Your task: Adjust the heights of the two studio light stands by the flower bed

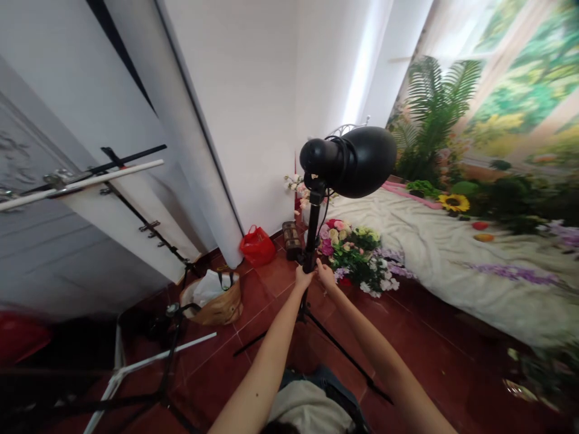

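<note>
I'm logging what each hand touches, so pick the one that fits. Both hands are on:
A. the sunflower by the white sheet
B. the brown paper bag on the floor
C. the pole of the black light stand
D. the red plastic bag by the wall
C: the left hand and the right hand both meet the light stand pole just under the black lamp.

Bright daylight from right — edges warped, blurred.
</note>
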`<state>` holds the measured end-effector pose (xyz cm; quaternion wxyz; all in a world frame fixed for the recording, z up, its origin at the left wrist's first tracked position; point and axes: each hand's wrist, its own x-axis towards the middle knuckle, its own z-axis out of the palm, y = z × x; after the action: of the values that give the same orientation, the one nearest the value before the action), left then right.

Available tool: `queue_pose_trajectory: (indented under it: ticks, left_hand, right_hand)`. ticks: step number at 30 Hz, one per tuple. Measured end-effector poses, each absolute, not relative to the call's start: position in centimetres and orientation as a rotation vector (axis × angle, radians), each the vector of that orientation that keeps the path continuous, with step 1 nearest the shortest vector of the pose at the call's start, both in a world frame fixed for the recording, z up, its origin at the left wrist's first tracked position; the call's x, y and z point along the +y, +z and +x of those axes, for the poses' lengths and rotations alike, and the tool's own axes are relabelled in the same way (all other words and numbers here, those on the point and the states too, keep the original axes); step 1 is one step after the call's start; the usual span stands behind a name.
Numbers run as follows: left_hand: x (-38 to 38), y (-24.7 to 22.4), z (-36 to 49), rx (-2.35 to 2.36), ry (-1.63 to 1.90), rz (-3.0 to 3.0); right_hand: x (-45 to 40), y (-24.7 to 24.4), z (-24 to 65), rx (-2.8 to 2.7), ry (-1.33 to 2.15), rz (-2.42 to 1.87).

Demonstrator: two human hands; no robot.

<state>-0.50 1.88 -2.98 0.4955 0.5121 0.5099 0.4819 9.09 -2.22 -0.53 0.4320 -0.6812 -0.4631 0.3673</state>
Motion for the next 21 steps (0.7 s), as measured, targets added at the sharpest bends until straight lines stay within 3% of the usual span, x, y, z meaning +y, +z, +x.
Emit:
queue_pose_trajectory:
  ticks: [11, 21]
  left_hand:
    - [3.3, -5.1, -0.6, 1.111, 1.144, 1.299]
    - [1.5, -1.6, 0.5, 1.245, 1.099, 1.369]
  right_hand:
    - [-15.0, -8.5, 7.1, -0.426, 1.362, -1.649]
    - [-28.2, -9.6, 11.8, -0.057, 1.240, -1.606]
